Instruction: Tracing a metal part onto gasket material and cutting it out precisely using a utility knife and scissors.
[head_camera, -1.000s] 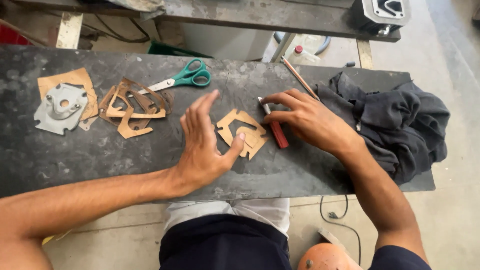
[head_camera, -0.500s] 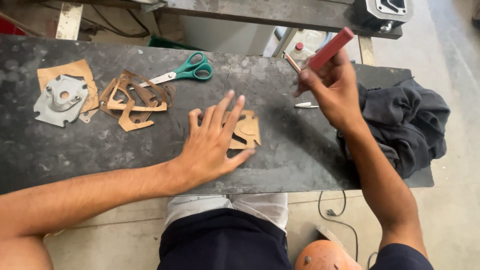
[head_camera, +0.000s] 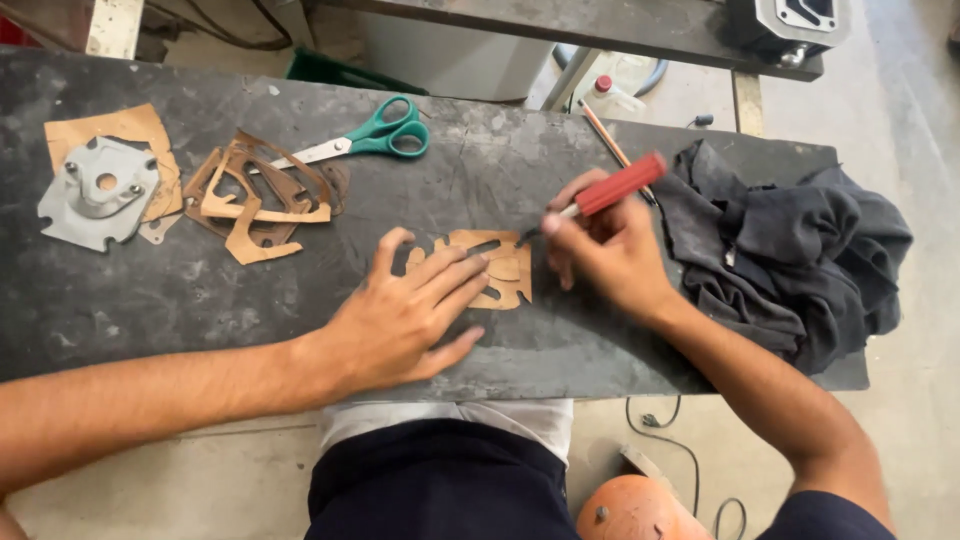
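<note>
Cut-out tan gasket (head_camera: 495, 265) flat on dark bench (head_camera: 200, 300), mid-near, pinned under spread left hand (head_camera: 405, 320) fingers. Right hand (head_camera: 605, 255) fingers gripping red-handled tool (head_camera: 610, 190), tip at gasket's right edge; trimming seemingly unfinished. Offcuts (head_camera: 255, 195), scissors (head_camera: 365, 140) far left. Versus half-second back: tool down from raised.

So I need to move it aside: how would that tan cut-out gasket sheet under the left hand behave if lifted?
The thin tan cut-out gasket sheet probably flexes and droops. Its narrow strips look easy to tear. It seems light: the left hand pins it flat.
</note>
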